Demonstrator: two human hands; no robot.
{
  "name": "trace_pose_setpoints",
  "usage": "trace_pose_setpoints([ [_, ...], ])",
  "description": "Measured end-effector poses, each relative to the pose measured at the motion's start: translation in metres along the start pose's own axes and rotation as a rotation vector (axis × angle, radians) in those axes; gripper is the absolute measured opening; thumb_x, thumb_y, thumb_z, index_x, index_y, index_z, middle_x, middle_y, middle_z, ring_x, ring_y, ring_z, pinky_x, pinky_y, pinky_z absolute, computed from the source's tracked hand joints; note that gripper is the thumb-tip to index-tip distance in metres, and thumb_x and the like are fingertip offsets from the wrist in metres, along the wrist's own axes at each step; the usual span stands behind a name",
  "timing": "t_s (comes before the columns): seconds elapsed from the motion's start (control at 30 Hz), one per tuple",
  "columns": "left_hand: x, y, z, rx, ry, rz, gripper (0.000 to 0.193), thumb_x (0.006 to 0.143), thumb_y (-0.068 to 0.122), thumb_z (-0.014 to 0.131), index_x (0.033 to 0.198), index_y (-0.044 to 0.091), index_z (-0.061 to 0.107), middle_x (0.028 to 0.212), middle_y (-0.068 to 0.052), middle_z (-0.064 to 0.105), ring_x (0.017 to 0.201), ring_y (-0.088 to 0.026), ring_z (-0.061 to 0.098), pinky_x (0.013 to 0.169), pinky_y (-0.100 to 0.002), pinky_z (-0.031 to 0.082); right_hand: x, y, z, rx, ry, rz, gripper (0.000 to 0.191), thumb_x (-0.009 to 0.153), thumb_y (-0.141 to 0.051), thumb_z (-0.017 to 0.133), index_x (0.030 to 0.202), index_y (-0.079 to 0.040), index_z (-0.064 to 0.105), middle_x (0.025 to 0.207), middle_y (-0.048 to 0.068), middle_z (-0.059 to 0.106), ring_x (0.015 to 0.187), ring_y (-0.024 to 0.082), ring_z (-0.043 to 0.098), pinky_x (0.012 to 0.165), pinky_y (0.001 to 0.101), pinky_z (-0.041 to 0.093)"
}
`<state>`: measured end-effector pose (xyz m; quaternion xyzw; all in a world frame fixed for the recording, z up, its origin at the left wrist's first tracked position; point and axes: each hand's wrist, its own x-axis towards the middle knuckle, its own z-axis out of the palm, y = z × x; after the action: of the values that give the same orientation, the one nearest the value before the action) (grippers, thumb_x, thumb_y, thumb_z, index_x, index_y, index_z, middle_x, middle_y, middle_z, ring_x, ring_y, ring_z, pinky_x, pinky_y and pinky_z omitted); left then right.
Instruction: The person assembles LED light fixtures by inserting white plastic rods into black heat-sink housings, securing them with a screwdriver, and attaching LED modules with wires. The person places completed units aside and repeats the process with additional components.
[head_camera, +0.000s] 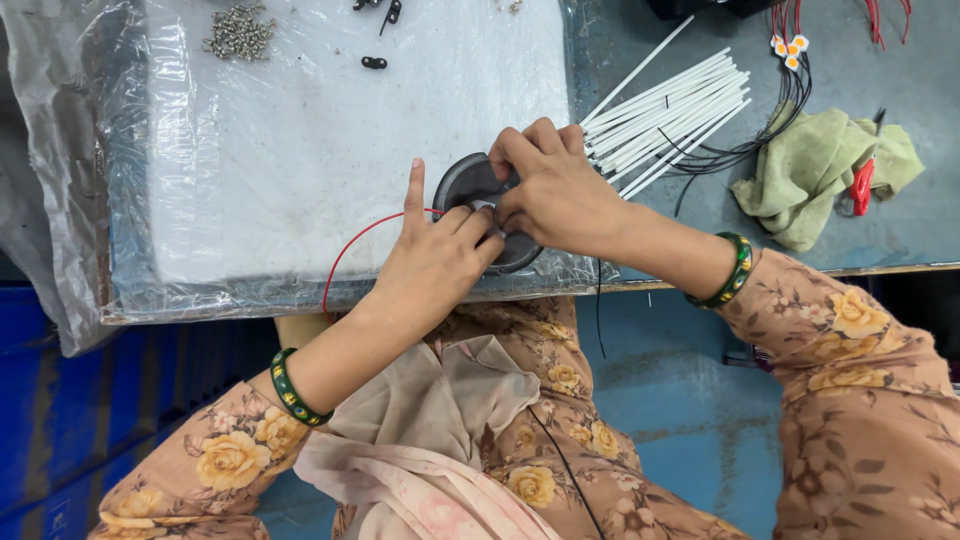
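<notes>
in the head view, a round dark grey disc part (470, 185) lies on the plastic-wrapped white foam pad (300, 150) near the front edge of the counter (860, 230). the right hand (560, 190) pinches something small at the disc's middle, its grip closed there; what it pinches is hidden. the left hand (435, 260) presses its curled fingers to the disc's lower side, forefinger raised, beside a thin red wire (350, 245) that loops off the front edge. to do this well, i judge, steady the disc flat and keep the wire slack.
</notes>
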<state>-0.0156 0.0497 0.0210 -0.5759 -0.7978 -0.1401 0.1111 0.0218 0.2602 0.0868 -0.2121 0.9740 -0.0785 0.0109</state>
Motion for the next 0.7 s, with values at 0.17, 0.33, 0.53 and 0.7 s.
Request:
trace_pose_setpoints([
  [0.17,-0.001,0.000,-0.003,0.006,-0.005,-0.003,0.017,0.089,0.017,0.061,0.104,0.019,0.070,0.110,0.003,0.063,0.108,-0.013,0.063,0.118,-0.078,0.008,0.002,0.003,-0.006,0.041,0.023,-0.024,0.006,0.074,-0.022,0.083,0.078,-0.018,0.080,0.115,0.004,0.051,0.114,0.029,0.044,0.097,0.0495,0.033],
  [0.33,-0.001,0.001,-0.005,0.010,0.009,-0.008,0.018,0.089,0.015,0.061,0.105,0.017,0.069,0.114,0.002,0.064,0.111,-0.014,0.063,0.117,-0.079,0.009,0.004,0.002,-0.007,0.094,0.036,-0.018,0.012,0.070,-0.022,0.085,0.078,-0.015,0.079,0.113,0.003,0.051,0.111,0.029,0.044,0.094,0.0473,0.034],
  [0.53,-0.005,0.001,0.001,0.016,0.075,0.001,0.021,0.089,0.015,0.060,0.109,0.014,0.068,0.116,-0.002,0.064,0.120,-0.017,0.063,0.118,-0.078,0.013,-0.001,0.011,0.000,0.139,0.039,-0.013,0.013,0.071,-0.021,0.086,0.078,-0.016,0.077,0.108,0.000,0.054,0.107,0.024,0.048,0.093,0.0445,0.033],
  [0.7,-0.003,-0.001,0.008,0.021,0.034,0.036,0.024,0.088,0.014,0.059,0.111,0.015,0.067,0.120,-0.003,0.064,0.117,-0.019,0.063,0.123,-0.071,0.018,0.029,0.033,-0.057,0.206,0.424,-0.103,0.019,0.086,-0.021,0.085,0.097,-0.010,0.074,0.107,0.004,0.064,0.106,0.024,0.061,0.091,0.0429,0.042],
])
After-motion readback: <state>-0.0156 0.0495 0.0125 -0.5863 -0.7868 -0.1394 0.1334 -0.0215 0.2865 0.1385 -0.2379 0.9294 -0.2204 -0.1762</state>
